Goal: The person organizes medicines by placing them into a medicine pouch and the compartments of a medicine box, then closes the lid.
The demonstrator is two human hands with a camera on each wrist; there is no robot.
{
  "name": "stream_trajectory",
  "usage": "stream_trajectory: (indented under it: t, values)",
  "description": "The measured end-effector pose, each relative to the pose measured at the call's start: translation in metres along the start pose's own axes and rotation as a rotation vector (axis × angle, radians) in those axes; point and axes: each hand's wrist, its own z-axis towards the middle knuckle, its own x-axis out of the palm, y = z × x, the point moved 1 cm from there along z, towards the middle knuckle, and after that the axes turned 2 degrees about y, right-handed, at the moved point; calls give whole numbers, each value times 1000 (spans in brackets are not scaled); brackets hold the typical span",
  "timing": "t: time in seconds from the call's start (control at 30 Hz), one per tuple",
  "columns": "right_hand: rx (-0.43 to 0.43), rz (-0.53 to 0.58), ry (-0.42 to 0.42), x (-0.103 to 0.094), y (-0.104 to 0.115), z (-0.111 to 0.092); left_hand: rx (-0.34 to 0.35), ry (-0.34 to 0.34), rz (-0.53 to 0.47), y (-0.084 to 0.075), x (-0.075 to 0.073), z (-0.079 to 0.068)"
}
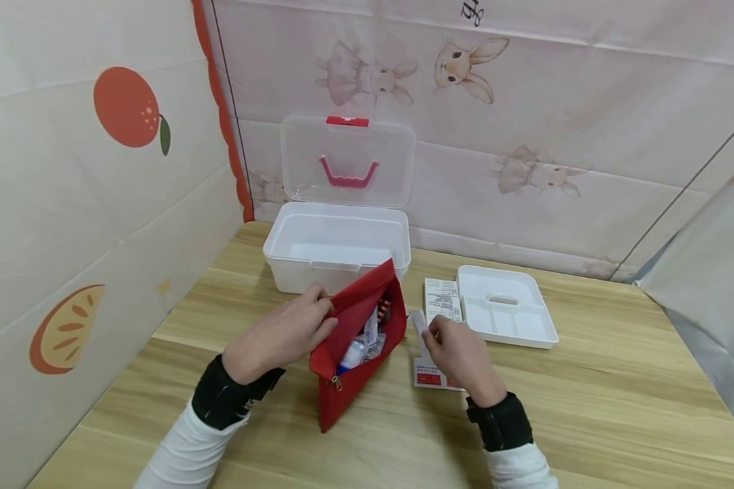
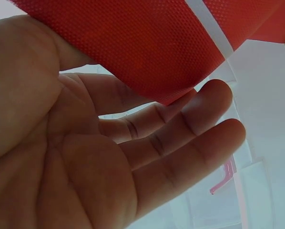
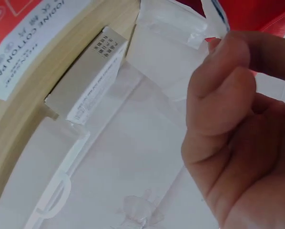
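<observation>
With its grip clamped on one edge, the left hand (image 1: 284, 334) is holding a red pouch (image 1: 355, 312), which is gaping open in front of a white box (image 1: 293, 275). The right hand (image 1: 461, 354) is pinching a thin white strip (image 1: 421, 333), just beside the pouch.

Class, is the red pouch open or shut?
Open. The red pouch gapes, its two sides apart, with packets visible inside.

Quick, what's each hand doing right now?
Left hand: closed, holding the edge of the open red pouch.
Right hand: closed, pinching a slim whitish packet.
</observation>
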Motion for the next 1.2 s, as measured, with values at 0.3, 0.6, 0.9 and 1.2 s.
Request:
stream_trajectory:
  t: [0.3, 0.6, 0.9, 1.2]
  values:
    - [-35, 29, -92, -7, 8, -3, -4, 0, 5, 0, 1, -1]
    - [-120, 103, -246, -14, 18, -9, -14, 8, 4, -1, 0, -2]
    - [-290, 220, -369, -13, 24, -12, 3, -5, 16, -1, -1, -2]
    - [-338, 277, -314, -9, 31, -12, 0, -6, 16, -1, 0, -2]
